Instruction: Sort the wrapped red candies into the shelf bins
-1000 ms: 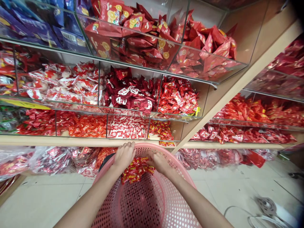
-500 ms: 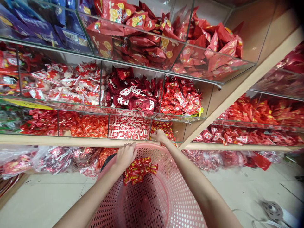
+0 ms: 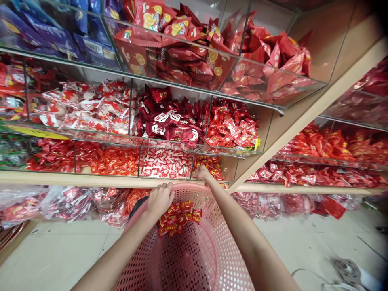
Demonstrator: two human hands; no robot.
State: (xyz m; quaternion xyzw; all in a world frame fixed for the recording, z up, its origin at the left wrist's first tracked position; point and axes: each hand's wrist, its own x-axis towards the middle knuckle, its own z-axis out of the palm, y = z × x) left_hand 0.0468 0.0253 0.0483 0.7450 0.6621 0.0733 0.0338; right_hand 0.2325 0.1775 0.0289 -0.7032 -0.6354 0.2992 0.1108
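My left hand (image 3: 159, 199) is closed over the far rim of a pink perforated plastic basket (image 3: 224, 244). Inside the basket, against its far left wall, lies a small heap of red-and-yellow wrapped candies (image 3: 174, 220). My right hand (image 3: 202, 173) reaches past the rim into a low shelf compartment of similar red-and-yellow candies (image 3: 214, 162). Its fingers look curled at the compartment's left front, and whatever they hold is hidden. Just left of that hand, behind a divider, is a compartment of red-and-white wrapped candies (image 3: 165, 162).
Clear-fronted shelves rise ahead, with maroon packets (image 3: 172, 117) and red orange-print packets (image 3: 178, 30) above. A slanting wooden upright (image 3: 291, 121) stands to the right. Plastic bags of candy (image 3: 71, 202) sit under the shelf. A roll (image 3: 347, 268) lies on the tiled floor.
Hardly anything differs. The view has shifted very slightly; my left hand stays on the rim and my right hand remains in the same compartment.
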